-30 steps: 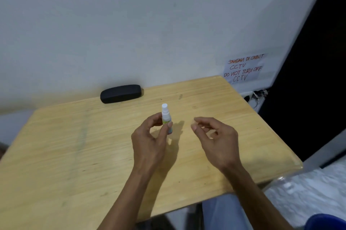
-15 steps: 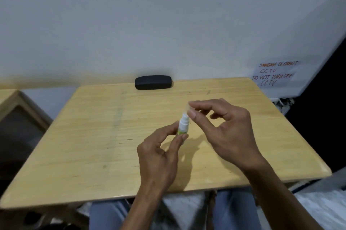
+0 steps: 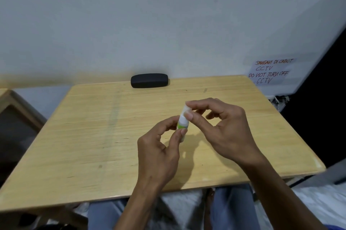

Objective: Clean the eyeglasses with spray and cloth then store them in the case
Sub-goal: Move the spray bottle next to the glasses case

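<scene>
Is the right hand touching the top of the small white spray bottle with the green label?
Touching. The head view shows the right hand pinching the top of the small white spray bottle between thumb and forefinger.

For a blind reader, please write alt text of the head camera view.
Two hands hold a small spray bottle above a wooden table: the left hand grips its body, the right hand pinches its top. A closed black case lies at the far edge, by the wall.
</scene>
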A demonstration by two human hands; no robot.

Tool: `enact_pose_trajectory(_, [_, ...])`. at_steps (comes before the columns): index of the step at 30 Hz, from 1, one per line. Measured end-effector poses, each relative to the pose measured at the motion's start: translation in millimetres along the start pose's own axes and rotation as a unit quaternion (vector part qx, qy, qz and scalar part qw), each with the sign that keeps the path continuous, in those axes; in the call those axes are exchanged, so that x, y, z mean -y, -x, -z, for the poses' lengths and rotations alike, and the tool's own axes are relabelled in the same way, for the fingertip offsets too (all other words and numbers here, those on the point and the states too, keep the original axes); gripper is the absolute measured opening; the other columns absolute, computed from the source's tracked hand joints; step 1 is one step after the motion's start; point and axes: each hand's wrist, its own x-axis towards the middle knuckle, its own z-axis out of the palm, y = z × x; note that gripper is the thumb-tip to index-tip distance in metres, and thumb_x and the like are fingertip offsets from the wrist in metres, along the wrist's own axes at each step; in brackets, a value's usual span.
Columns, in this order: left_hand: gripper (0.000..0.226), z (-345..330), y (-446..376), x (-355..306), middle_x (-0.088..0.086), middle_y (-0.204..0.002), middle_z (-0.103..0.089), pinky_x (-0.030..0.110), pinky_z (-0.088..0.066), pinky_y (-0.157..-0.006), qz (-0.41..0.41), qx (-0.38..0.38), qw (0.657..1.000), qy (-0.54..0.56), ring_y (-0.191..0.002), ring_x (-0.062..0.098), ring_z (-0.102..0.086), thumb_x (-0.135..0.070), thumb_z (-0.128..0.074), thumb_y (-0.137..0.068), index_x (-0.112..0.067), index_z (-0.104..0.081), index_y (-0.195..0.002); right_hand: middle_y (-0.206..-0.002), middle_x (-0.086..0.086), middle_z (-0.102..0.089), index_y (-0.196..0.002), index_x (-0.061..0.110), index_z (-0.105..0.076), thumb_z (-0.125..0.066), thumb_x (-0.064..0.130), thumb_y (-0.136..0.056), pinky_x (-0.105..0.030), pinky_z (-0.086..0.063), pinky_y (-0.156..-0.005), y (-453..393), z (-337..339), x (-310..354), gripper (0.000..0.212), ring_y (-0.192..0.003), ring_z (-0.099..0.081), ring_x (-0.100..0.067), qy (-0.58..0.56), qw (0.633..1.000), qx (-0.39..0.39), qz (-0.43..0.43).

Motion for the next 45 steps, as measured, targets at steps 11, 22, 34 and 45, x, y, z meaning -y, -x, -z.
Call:
enact_pose_trajectory(11, [0.026, -2, -8, -1, -0.015, -0.086, -0.076, 0.049, -0.056, -0.071, 0.034, 0.012, 0.999, 0.032, -0.074, 0.045, -0.066, -0.015, -0.076, -0.083, -0.040, -0.072, -0.090, -0.091, 0.013, -0.074, -0.103, 0.016, -0.076, -0.075, 0.016, -0.090, -0.032, -0.058, -0.074, -15, 3, -4, 0.014, -0.090, -0.072, -0.013, -0.060, 0.997, 0.045, -0.016])
enact_pose_trajectory(22, [0.034, -10, -6, 2, -0.022, -0.085, -0.071, 0.038, -0.051, -0.058, 0.026, -0.005, 0.999, -0.019, -0.057, 0.033, -0.063, -0.012, -0.075, -0.084, -0.045, -0.066, -0.087, -0.100, 0.010, -0.075, -0.104, 0.015, -0.073, -0.072, 0.017, -0.092, -0.038, -0.061, -0.083, -10, -7, -11, 0.012, -0.095, -0.073, -0.009, -0.052, 0.996, 0.050, -0.055])
enact_pose_trajectory(34, [0.024, -8, -21, 3, -0.024, -0.085, -0.071, 0.019, -0.051, -0.055, -0.005, -0.015, 1.000, -0.022, -0.069, 0.009, -0.068, -0.017, -0.075, -0.084, -0.040, -0.071, -0.091, -0.089, 0.006, -0.079, -0.119, 0.033, -0.066, -0.075, 0.028, -0.090, -0.022, -0.043, -0.054, -7, -18, -10, 0.031, -0.071, -0.069, -0.006, -0.076, 0.993, 0.002, -0.089])
enact_pose_trajectory(45, [0.050, -3, -81, 71, 0.004, -0.145, -0.055, 0.033, -0.040, -0.108, 0.007, 0.036, 0.958, -0.286, -0.134, 0.018, -0.047, -0.040, -0.063, -0.092, -0.019, -0.057, -0.137, -0.081, 0.017, -0.070, -0.112, 0.027, -0.070, -0.078, 0.023, -0.087, -0.006, -0.042, -0.062, -56, -20, -63, 0.027, -0.087, -0.067, 0.000, 0.027, 0.988, -0.114, -0.103])
